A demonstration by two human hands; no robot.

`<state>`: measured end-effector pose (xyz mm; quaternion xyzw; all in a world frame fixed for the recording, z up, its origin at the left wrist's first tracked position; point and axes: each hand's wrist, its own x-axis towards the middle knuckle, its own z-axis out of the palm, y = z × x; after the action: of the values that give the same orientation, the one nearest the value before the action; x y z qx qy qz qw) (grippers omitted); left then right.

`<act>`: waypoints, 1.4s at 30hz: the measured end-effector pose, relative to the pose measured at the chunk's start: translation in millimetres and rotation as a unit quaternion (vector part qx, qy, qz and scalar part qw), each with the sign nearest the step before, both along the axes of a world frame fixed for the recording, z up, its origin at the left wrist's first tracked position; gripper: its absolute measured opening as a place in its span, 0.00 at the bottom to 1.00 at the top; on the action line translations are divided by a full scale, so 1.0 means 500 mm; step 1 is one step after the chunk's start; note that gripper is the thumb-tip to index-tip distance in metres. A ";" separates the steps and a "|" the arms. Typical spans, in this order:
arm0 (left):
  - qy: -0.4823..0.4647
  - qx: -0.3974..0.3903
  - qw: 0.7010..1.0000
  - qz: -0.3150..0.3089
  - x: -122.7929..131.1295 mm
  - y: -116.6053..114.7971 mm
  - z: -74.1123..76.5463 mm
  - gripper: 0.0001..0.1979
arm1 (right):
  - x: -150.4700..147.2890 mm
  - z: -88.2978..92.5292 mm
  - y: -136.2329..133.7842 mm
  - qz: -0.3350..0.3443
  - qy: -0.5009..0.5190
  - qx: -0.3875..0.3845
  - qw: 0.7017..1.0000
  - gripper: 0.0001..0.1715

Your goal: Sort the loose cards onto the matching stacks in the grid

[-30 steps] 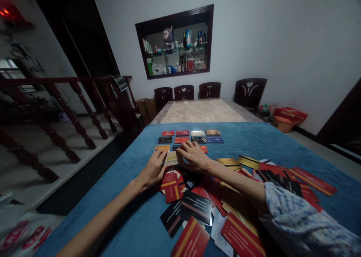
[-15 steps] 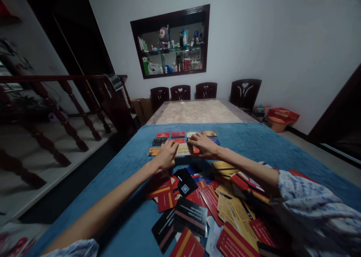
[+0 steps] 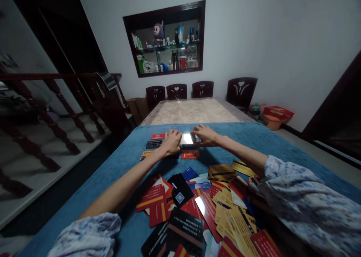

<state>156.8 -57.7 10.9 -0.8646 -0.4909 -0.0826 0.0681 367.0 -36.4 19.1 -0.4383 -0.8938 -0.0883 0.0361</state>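
Note:
Both my arms reach far across a blue cloth to a small grid of cards. My left hand and my right hand pinch the two ends of a pale, shiny card between them, over the far rows of the grid. A red card lies just below it, a black card and a red one to the left, an orange one at the grid's near left corner. A loose heap of red, black and gold cards lies close to me.
Beyond the cloth the bare marble tabletop runs to several dark chairs against the wall. A wall niche with shelves holds bottles and a plush toy. A wooden stair railing stands at left, a red basin at right.
Both hands have carried the pale card from the near edge of the grid up to its far rows. My head has leaned forward, so the heap sits nearer.

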 end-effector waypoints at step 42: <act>0.068 -0.130 0.989 0.030 0.058 0.224 -0.054 0.07 | -0.023 -0.057 0.184 -0.128 -0.079 -0.095 0.984 0.23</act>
<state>185.8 54.2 -16.2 -0.8545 -0.5176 0.0429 -0.0088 355.5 55.6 -9.6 -0.5418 -0.8349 -0.0413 -0.0876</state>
